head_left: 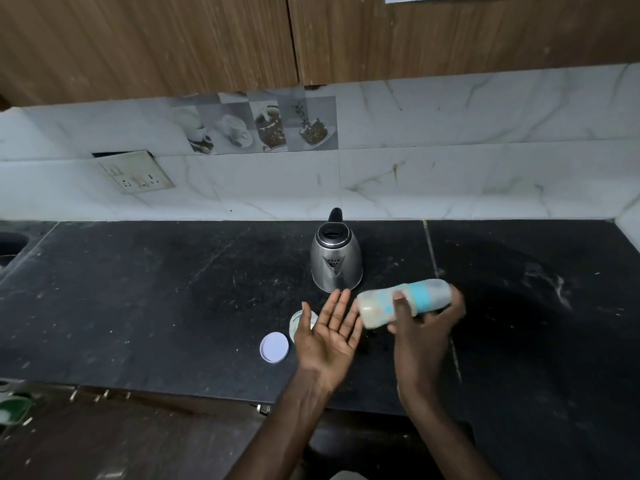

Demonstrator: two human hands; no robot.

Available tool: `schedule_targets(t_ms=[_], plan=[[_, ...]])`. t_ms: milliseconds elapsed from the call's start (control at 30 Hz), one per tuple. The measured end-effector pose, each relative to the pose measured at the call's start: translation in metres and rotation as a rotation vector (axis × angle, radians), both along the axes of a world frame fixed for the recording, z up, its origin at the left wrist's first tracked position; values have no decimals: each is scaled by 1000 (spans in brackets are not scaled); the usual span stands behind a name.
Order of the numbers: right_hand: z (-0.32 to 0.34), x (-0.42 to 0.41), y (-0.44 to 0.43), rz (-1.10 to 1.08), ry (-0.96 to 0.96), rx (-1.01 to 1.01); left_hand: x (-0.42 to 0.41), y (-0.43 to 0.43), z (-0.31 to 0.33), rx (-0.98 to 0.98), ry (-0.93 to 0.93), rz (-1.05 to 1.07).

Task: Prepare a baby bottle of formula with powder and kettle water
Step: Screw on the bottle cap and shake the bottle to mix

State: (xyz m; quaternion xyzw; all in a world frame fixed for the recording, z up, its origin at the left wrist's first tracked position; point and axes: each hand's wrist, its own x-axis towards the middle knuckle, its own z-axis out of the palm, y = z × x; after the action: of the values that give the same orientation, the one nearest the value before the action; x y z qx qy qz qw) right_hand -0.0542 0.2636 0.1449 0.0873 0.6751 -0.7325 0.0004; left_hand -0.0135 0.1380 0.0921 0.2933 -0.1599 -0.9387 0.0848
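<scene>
My right hand [424, 322] grips a baby bottle [405, 301] that lies almost sideways in the air, its blue collar and clear cap to the right, milky liquid in the body to the left. The bottle is blurred. My left hand [329, 332] is held flat, palm up, fingers spread, right beside the bottle's base and holding nothing. A steel kettle [335, 259] with a black handle stands on the black counter just behind both hands. An open powder jar [299, 322] is partly hidden behind my left hand, and its white lid [274, 347] lies on the counter to the left.
The black stone counter [156, 289] runs left and right, with a sink edge [10, 244] at far left. A marble backsplash carries a switch and socket plate [136, 171]. Wooden cabinets [173, 43] hang overhead. The counter's front edge lies below my wrists.
</scene>
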Motion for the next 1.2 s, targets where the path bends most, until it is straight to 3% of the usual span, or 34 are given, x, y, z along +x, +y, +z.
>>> schedule_targets(t_ms=[100,200,267,400,567,667,700,833,967,1100,1200], plan=[[5,8,6,292,9,58,0,-1,0,20,-2,5],[14,-11,7,4,36,-80,2,-5,0,-22,-7,-7],[14,-10,1,-44,32,-96,4,-7,-2,-21,-11,-1],[6,11,2,411,36,23,1,-3,1,15,-7,-3],[7,0,1,82,23,-25,0,-1,-1,-37,-31,-25],[5,0,3,402,12,80,-2,2,-5,15,-3,-29],[7,-3,6,419,15,91,-2,3,-3,18,4,-31],[8,-12,2,84,-14,-31,-1,2,-7,-13,-31,-20],[-3,-10,1,388,-131,-104,0,3,-5,-4,-4,-15],[-10,-13,5,202,-108,-12,0,0,-2,-163,-38,-110],[-26,-10,10,396,-93,136,4,0,-4,-282,-35,-247]])
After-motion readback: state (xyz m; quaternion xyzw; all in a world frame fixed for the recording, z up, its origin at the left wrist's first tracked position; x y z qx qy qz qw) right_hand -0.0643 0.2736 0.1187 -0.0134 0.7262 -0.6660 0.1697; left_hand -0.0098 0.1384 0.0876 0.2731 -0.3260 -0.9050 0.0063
